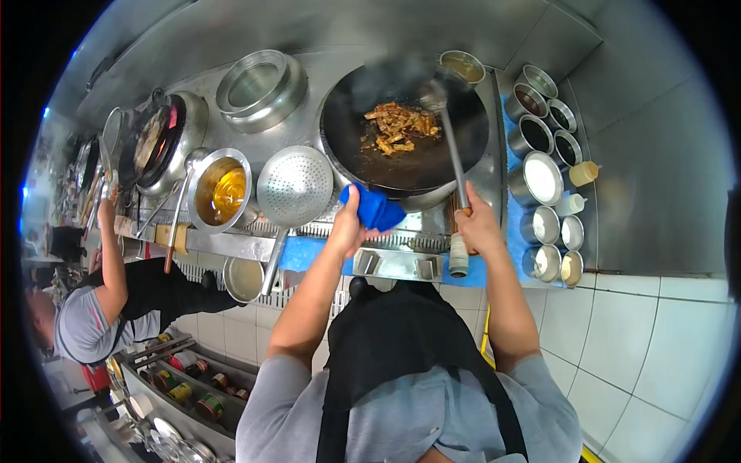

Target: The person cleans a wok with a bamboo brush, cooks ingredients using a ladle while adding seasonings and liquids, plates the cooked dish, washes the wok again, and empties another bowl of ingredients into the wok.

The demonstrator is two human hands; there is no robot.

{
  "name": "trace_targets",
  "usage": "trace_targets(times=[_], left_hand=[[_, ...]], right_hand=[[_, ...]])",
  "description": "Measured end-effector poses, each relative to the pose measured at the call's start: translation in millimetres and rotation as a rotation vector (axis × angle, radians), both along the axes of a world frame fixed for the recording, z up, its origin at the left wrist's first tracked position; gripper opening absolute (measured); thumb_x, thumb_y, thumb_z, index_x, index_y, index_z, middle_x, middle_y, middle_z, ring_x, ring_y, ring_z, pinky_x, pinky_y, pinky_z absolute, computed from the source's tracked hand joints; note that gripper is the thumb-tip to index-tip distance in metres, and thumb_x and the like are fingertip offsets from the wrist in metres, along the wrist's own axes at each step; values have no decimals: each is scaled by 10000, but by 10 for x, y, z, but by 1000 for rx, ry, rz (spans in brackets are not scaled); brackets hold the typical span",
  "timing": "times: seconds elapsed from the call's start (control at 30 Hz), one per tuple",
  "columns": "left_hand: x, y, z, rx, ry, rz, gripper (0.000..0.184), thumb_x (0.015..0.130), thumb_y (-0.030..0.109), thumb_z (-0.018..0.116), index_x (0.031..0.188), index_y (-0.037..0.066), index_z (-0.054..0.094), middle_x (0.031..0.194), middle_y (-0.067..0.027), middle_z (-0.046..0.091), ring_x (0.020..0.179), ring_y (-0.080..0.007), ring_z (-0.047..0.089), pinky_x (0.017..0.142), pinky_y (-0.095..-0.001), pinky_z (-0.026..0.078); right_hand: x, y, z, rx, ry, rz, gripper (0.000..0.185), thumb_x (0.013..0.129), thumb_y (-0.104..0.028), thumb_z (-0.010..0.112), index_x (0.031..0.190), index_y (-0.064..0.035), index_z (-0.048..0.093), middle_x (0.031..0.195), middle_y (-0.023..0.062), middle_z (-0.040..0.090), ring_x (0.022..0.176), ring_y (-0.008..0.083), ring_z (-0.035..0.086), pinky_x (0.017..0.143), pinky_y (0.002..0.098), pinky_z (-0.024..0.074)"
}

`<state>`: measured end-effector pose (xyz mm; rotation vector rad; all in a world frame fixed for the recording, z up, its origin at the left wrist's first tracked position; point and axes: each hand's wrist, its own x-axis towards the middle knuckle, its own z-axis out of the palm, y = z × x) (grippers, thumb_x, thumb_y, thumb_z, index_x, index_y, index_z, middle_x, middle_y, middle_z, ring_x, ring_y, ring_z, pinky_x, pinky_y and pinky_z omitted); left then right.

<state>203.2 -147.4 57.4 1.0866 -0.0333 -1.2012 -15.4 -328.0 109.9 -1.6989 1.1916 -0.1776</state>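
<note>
Range, head view: steel cooktop (320,81) stretches ahead of both hands, backed by a steel wall (656,177); white floor tiles (617,339) show to the right of the right hand (480,225).
Left hand (349,228): thumb and fingers pinch a bunched blue cloth (373,208) at the wok's near rim; whether they also grip metal beneath it I cannot tell.
Right hand: fingers wrapped round the grip of a long ladle (455,158), whose bowl sits inside the wok, well ahead of that hand.
Wok (417,171): directly ahead of and between the two hands; pale haze hangs above its far side.
Browned food (397,123): heaped in the wok, ahead of the hands, just left of the ladle's bowl.
Strainer (295,184): left of the left hand, its handle running out past the counter edge.
Oil bowl (248,179): farther left, beyond the strainer, holding golden liquid.
Seasonings: metal containers (519,185) and squeeze bottles (584,174) stand right of the right hand.
Trough (397,265): between the hands, nearer the body.
Co-worker (89,316): well left of the left hand, in grey shirt and black apron.
</note>
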Motion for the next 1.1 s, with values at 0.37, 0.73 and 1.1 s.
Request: trace_targets(times=[0.37, 0.73, 1.1], left_hand=[[-448, -58, 112, 190, 151, -22, 91, 938, 212, 625, 1003, 149, 618, 856, -7, 668, 704, -133, 623, 544, -300, 463], [-615, 203, -525, 167, 141, -56, 304, 923, 125, 636, 1221, 81, 593, 1036, -82, 685, 999, -228, 684, 781, -434, 581], [-140, 109, 221, 96, 128, -86, 145, 978, 245, 638, 1024, 109, 657, 933, -34, 714, 830, -147, 666, 657, -327, 546]], right_hand=[[-1633, 396, 1219, -110, 105, 387, 688, 843, 12, 709, 1479, -232, 613, 695, 10, 444, 636, 112, 410, 611, 282, 407], [-574, 641, 698, -562, 17, 259, 632, 842, -22, 727, 1450, -161, 626, 727, 115, 577, 622, 212, 531, 640, 359, 473], [-751, 1069, 1491, -373, 316, 331, 585, 829, -61, 711, 1399, -186, 675, 673, 130, 546, 598, 208, 530, 640, 361, 481]])
